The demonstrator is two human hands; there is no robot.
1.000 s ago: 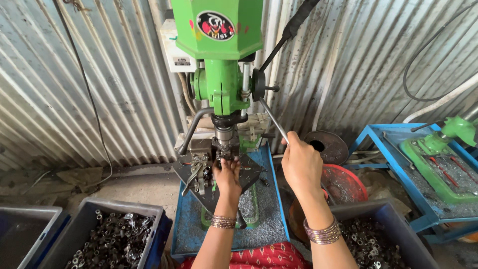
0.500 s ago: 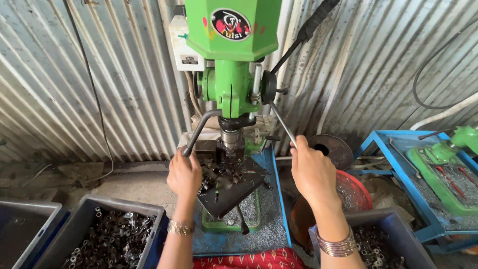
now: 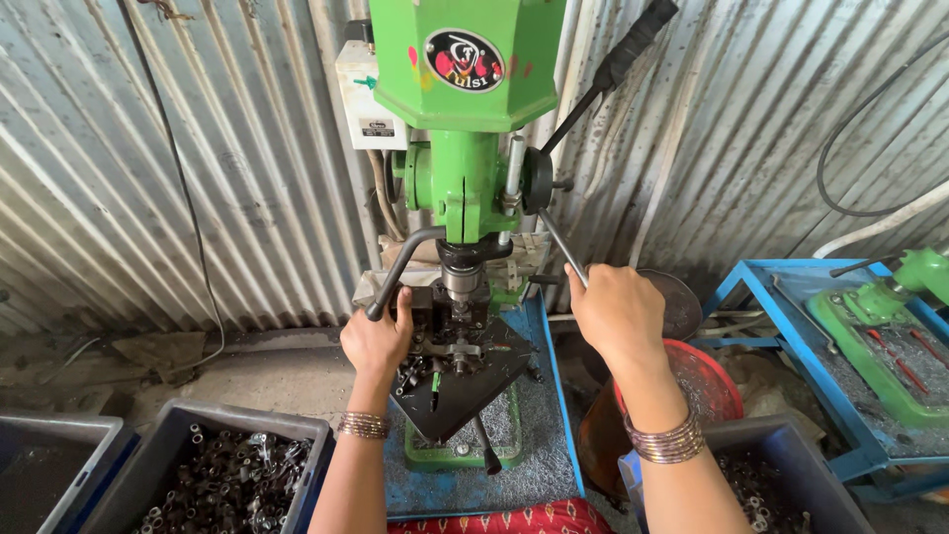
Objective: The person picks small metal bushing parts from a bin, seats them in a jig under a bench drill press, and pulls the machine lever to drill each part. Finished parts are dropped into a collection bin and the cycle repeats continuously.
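Machine: a green-painted bench drill press (image 3: 465, 129) stands at the centre against a grey corrugated metal wall (image 3: 178, 168); its steel chuck (image 3: 460, 279) points down at a black square work table (image 3: 465, 381) littered with small metal parts.
Left hand: the left hand (image 3: 378, 338) sits at about 9 o'clock of the chuck, fingers curled shut around the lower end of a bent grey steel lever (image 3: 400, 272) that rises toward the drill head; the thumb rests at the table's edge.
Right hand: the right hand (image 3: 615, 314) is at about 3 o'clock of the chuck, fist closed on a thin steel feed-handle rod (image 3: 559, 245) running up to the black hub (image 3: 537, 181) on the machine's side. A second rod with a black grip (image 3: 633, 44) points to 1 o'clock from that hub.
Workpiece: a small metal piece (image 3: 457, 346) lies directly under the chuck on the table; whether the bit touches it cannot be told.
Wrists: both carry stacked metal bangles (image 3: 668, 443).
Left bin: a dark grey plastic crate (image 3: 213, 475) at 7 o'clock holds many small dark metal rings.
Right bin: another grey crate (image 3: 761, 475) at 5 o'clock holds similar parts, just beside a red round basin (image 3: 707, 381).
Far right: a blue metal tray stand (image 3: 791, 366) at 3 o'clock carries a second green machine (image 3: 890, 326).
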